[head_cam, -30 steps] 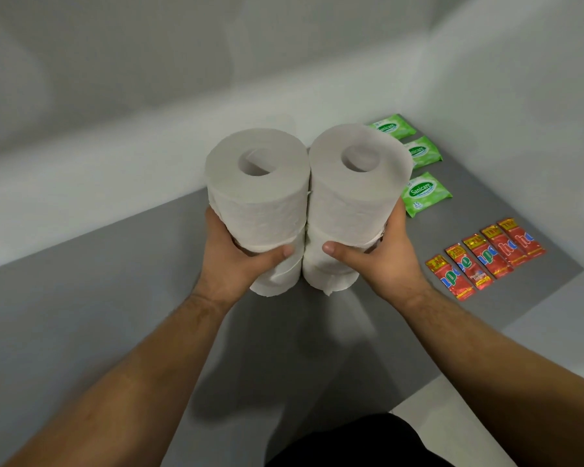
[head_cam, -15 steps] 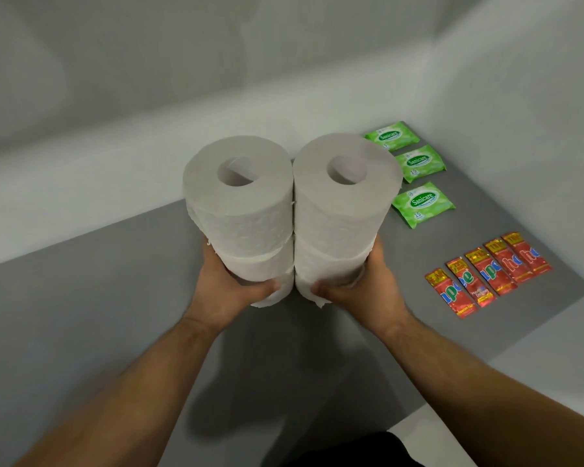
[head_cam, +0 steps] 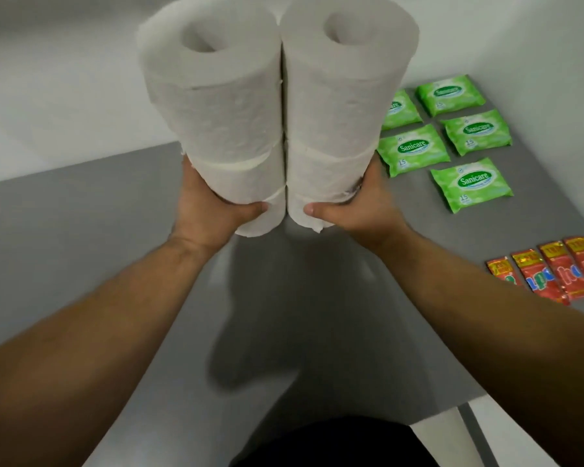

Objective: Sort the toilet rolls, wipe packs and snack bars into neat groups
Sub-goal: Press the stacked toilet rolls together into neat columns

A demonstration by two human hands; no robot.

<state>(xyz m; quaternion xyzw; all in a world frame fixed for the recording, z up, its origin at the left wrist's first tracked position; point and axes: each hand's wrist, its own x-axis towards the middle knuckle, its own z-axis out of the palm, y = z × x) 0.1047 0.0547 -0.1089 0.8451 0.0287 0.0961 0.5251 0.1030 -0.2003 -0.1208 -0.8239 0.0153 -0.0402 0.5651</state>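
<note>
Two stacks of white toilet rolls stand side by side in the air above the grey table (head_cam: 81, 230). My left hand (head_cam: 206, 210) grips the bottom of the left stack of toilet rolls (head_cam: 216, 106). The right stack of toilet rolls (head_cam: 341, 96) is held low down by my right hand (head_cam: 361, 214). The stacks touch each other. Several green wipe packs (head_cam: 472, 183) lie in rows at the right, one partly hidden behind the right stack. Several red snack bars (head_cam: 553, 271) lie side by side at the right edge.
White walls close the table at the back and on the right. The table's front edge (head_cam: 452, 404) runs at the lower right, with a pale floor beyond. A dark garment shows at the bottom middle.
Both hands have lifted the two stacks higher and nearer to the camera. More wipe packs show beside the right stack than before.
</note>
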